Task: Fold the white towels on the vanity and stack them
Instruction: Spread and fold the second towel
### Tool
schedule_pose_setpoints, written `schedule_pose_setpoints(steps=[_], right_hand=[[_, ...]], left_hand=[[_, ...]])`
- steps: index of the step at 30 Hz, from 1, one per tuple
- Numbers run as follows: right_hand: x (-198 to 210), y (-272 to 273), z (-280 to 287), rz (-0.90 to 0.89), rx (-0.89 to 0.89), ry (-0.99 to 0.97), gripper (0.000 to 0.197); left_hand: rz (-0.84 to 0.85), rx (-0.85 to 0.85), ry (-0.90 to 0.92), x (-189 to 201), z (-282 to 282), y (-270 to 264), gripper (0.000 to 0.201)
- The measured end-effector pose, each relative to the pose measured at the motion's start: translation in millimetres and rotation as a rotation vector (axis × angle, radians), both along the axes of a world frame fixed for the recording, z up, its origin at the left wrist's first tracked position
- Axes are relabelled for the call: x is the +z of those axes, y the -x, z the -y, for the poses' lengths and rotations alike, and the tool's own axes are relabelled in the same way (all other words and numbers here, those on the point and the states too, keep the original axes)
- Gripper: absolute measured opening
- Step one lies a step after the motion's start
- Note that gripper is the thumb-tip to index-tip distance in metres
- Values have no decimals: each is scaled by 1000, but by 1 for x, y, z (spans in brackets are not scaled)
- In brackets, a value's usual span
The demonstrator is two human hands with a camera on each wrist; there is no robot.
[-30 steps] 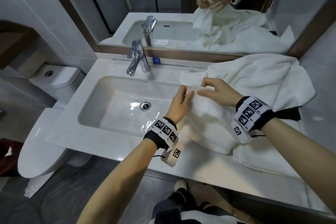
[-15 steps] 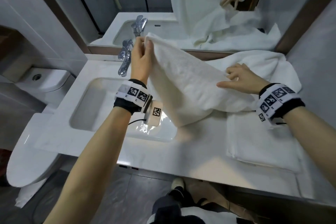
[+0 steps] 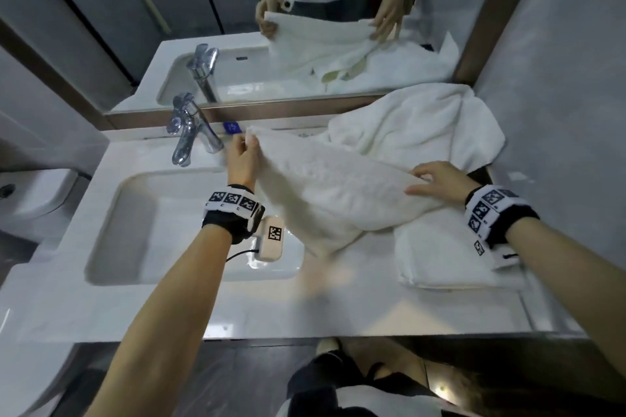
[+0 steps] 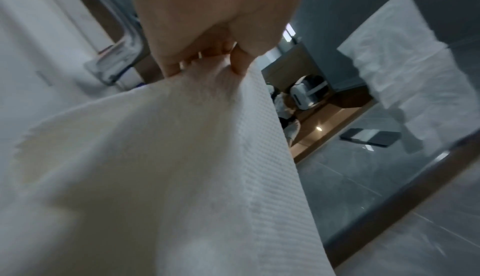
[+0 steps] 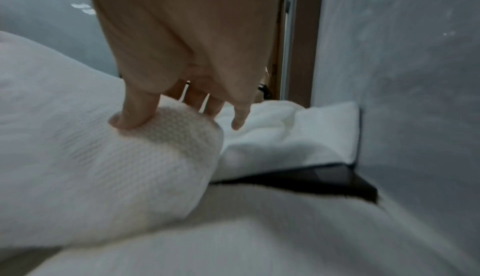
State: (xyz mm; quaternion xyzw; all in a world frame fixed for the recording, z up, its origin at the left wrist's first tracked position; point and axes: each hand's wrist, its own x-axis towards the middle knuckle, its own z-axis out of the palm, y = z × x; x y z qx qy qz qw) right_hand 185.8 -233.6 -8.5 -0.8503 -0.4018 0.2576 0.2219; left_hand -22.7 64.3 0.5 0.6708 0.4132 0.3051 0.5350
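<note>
I'm standing in a bathroom, at a white vanity [image 3: 189, 311] with a sunken sink [image 3: 162, 227] and a chrome faucet [image 3: 189, 132]. A wide mirror [image 3: 142, 20] runs along the wall above it, a toilet [image 3: 30, 193] sits off to my left, and grey tiles cover the walls.

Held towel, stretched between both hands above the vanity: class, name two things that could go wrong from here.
1. The held towel sags beside the sink; its low end could dip into the basin.
2. The left hand only pinches a corner by the faucet; it might slip or snag there.
</note>
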Motion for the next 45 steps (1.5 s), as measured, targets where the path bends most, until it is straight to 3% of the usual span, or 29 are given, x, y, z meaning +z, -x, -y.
schedule_pose_setpoints(steps=[3, 8, 11, 14, 17, 22, 27, 32, 39, 45], right_hand=[[-12, 2, 5, -6, -71, 12, 23], [-4, -2, 3, 293, -93, 45, 38], [7, -10, -1, 395, -80, -58, 38], [13, -14, -7, 445, -97, 14, 36], [7, -19, -13, 290, -169, 114, 32], [0, -33, -16, -219, -520, -172, 30], [5, -42, -10, -420, -389, -211, 24], [7, -49, -11, -278, -168, -99, 42], [-12, -42, -2, -221, -198, -130, 5], [-20, -38, 6, -277, -278, -68, 37]], left_hand=[[-54, -7, 18, -17, -6, 2, 17], [-104, -2, 27, -27, -21, 1, 15], [-79, -9, 8, -26, -32, -3, 12], [-57, -48, -4, -26, -39, -9, 18], [-77, -108, -17, -29, -40, -16, 13], [-105, -151, 33, -43, -45, -17, 12], [-143, -136, 58, -51, -56, -15, 13], [-175, -150, 22, -56, -60, -22, 14], [-222, -122, 68, -67, -65, -32, 17], [-213, -146, 58, -73, -66, -31, 18]])
